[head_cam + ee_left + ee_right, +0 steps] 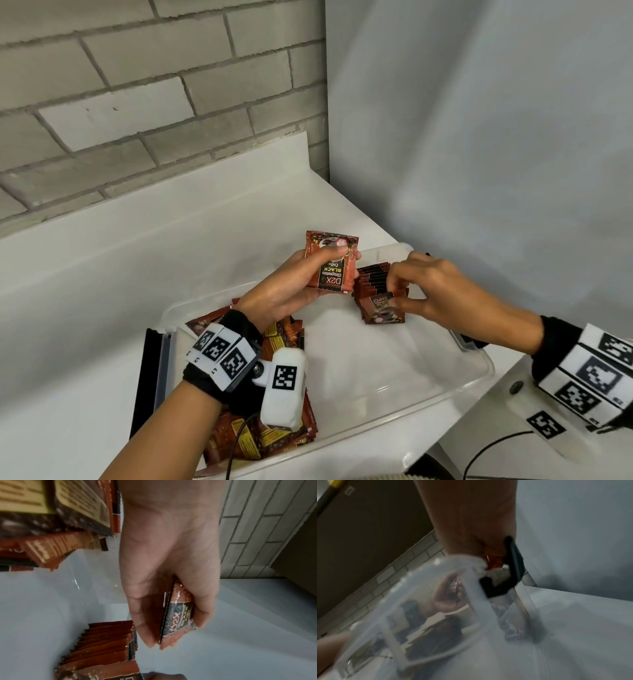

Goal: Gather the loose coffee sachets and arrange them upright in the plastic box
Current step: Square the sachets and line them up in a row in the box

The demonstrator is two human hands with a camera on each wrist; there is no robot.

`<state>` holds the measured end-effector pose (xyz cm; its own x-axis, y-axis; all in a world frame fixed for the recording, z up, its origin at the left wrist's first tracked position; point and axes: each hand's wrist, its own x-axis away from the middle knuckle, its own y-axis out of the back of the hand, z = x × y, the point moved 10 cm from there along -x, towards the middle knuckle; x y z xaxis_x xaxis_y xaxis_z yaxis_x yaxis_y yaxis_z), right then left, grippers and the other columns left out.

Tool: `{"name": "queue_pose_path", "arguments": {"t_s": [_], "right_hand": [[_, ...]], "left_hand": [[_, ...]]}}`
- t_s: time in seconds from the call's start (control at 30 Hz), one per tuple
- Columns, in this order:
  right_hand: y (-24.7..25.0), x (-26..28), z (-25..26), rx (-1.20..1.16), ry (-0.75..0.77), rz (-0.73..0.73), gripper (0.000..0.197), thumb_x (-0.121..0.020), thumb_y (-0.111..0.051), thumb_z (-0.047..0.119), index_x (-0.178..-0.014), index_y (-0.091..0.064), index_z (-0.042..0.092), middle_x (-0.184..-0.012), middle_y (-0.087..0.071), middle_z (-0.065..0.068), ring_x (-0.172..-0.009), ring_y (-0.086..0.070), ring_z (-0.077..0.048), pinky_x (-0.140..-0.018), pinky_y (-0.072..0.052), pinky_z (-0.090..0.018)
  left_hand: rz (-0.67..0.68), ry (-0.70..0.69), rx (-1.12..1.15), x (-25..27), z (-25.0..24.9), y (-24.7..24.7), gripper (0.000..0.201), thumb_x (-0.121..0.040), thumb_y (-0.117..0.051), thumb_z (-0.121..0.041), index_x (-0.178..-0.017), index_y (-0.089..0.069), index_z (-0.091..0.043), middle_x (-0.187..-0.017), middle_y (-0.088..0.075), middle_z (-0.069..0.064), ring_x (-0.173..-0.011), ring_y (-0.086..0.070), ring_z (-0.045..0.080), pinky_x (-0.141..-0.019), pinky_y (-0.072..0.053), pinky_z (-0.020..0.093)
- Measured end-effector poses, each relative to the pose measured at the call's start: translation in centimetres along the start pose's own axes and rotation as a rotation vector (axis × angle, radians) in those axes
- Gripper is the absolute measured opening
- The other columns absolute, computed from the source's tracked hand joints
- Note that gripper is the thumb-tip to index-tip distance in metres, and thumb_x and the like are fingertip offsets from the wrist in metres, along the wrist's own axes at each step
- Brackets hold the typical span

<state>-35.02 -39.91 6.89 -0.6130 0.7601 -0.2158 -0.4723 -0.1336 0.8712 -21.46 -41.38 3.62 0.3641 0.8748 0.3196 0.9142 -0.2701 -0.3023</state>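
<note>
Clearly my left hand [301,277] gripped a small stack of sachets [334,265] at frame centre, squared for slotting. My right hand [428,291] pinched the upright row [378,294] in the plastic box [479,373], propping it. Loose sachets [274,442] lay heaped lower left.

plastic box [472,373]: clear plastic, smooth, faintly cloudy, catching small glints along the rim.
held sachet [330,265]: glossy printed foil-like film, crimped saw-tooth edges.
upright row of sachets [376,291]: the same shiny reddish-brown film.
loose sachets [274,442]: slick wrappers with matt-looking yellow panels.
worktop [154,246]: white, smooth, slight sheen.
wall [137,85]: grey brick, rough and matt.
wrist bands [239,329]: black cloth, carrying hard white plastic blocks.
</note>
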Motion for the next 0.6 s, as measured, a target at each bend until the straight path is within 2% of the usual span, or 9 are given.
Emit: {"name": "queue_pose_path", "arguments": {"t_s": [0.07, 0.17, 0.27, 0.4, 0.5, 0.6], "right_hand": [[-0.5, -0.3, 0.2, 0.118, 0.056, -0.010, 0.025, -0.071, -0.080, 0.008, -0.084, -0.059, 0.014, -0.085, -0.054, 0.004, -0.085, -0.041, -0.013, -0.069, -0.042, -0.022], [-1.1, -0.6, 0.3, 0.257, 0.071, -0.028, 0.034, -0.064, -0.085, 0.009, -0.077, -0.054, 0.015, -0.093, -0.049, 0.000, -0.089, -0.036, -0.017, -0.066, -0.048, -0.030], [-1.4, -0.6, 1.0, 0.346, 0.105, -0.016, 0.039, -0.057, -0.087, 0.009, -0.071, -0.051, 0.014, -0.092, -0.048, -0.003, -0.087, -0.042, -0.023, -0.060, -0.049, -0.034], [-1.5, -0.6, 1.6, 0.459, 0.102, 0.014, 0.037, -0.054, -0.089, 0.013, -0.075, -0.060, 0.008, -0.089, -0.051, -0.007, -0.083, -0.049, -0.027, -0.059, -0.051, -0.035], [-1.6, -0.7, 1.7, 0.491, 0.087, 0.032, 0.040, -0.050, -0.091, 0.013, -0.078, -0.063, 0.006, -0.087, -0.053, -0.008, -0.081, -0.051, -0.027, -0.058, -0.050, -0.036], [-1.5, -0.7, 2.0, 0.490, 0.081, 0.038, 0.043, -0.049, -0.092, 0.012, -0.080, -0.063, 0.006, -0.085, -0.053, -0.008, -0.080, -0.052, -0.027, -0.058, -0.049, -0.036]], "left_hand": [[0.003, 0.003, 0.005, 0.1, 0.1, -0.1, 0.028, -0.087, -0.057, -0.029, -0.108, -0.064, -0.012, -0.090, -0.074, -0.004, -0.084, -0.069, 0.009, -0.073, -0.054, 0.023], [0.016, 0.000, 0.041, 0.2, -0.1, -0.3, 0.031, -0.079, -0.060, -0.028, -0.105, -0.064, -0.011, -0.087, -0.073, -0.001, -0.083, -0.069, 0.010, -0.075, -0.056, 0.024], [0.016, 0.008, 0.083, 0.2, 0.1, -0.3, 0.025, -0.083, -0.058, -0.020, -0.106, -0.063, -0.010, -0.087, -0.073, 0.002, -0.083, -0.069, 0.011, -0.079, -0.057, 0.025], [0.009, 0.020, 0.106, 0.1, 0.4, -0.2, 0.016, -0.093, -0.050, -0.009, -0.103, -0.064, -0.010, -0.086, -0.074, 0.003, -0.081, -0.070, 0.011, -0.080, -0.056, 0.024], [0.005, 0.016, 0.116, -0.1, 0.4, -0.2, 0.014, -0.091, -0.054, -0.006, -0.101, -0.062, -0.010, -0.084, -0.074, 0.003, -0.078, -0.070, 0.010, -0.075, -0.057, 0.022], [0.013, -0.001, 0.116, -0.1, 0.3, -0.3, 0.024, -0.080, -0.062, -0.009, -0.104, -0.062, -0.010, -0.088, -0.074, 0.003, -0.080, -0.070, 0.012, -0.076, -0.056, 0.022]]}}
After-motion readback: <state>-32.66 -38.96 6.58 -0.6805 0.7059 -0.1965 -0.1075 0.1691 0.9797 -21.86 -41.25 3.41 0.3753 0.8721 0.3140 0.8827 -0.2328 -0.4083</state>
